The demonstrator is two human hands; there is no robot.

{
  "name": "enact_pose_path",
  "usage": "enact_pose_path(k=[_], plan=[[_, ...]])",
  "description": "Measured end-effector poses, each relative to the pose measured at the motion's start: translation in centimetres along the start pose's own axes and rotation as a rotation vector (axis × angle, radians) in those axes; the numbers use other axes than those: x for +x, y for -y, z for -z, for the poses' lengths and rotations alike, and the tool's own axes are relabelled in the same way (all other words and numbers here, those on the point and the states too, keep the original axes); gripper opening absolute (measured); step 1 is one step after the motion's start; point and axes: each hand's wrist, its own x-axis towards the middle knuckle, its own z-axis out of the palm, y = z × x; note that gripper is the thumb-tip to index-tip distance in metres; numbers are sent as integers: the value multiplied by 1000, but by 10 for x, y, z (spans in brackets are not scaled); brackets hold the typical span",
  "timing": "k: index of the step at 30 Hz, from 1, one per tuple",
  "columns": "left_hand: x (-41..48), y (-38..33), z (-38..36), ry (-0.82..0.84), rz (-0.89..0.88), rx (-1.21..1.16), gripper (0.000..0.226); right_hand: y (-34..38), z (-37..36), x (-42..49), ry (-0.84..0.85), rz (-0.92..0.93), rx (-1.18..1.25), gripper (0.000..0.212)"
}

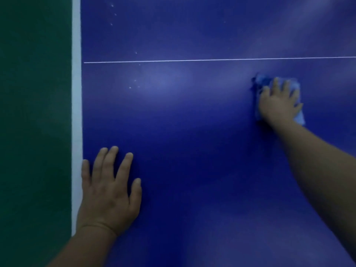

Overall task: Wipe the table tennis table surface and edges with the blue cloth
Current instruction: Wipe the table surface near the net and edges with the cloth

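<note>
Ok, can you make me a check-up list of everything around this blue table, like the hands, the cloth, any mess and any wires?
Surface: blue table tennis table, shiny, with a thin white line across it and a white edge stripe along its left side.
Job's things: blue cloth, bunched up, on the table's right part, below the thin line.
Clutter: small white specks scattered over the table's left part.
Grippers: right hand presses flat on the cloth; left hand rests flat with fingers spread, beside the edge stripe.
Cables: nothing seen.
Surroundings: dark green floor beyond the left edge.
</note>
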Motion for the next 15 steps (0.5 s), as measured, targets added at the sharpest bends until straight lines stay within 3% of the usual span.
enact_pose_path(k=[3,8,10,13,15], plan=[[0,0,2,21,1,5,64,66,-8,10,5,35,81,63],[-1,1,0,27,-12,41,64,175,-48,-114,44,692,-44,61],[-2,1,1,25,-11,39,65,163,-48,-125,78,784,-55,59],[-1,-1,2,23,-12,32,64,115,-27,-68,-36,402,-61,57],[0,-1,3,33,-7,30,63,98,-17,-40,5,102,17,59]])
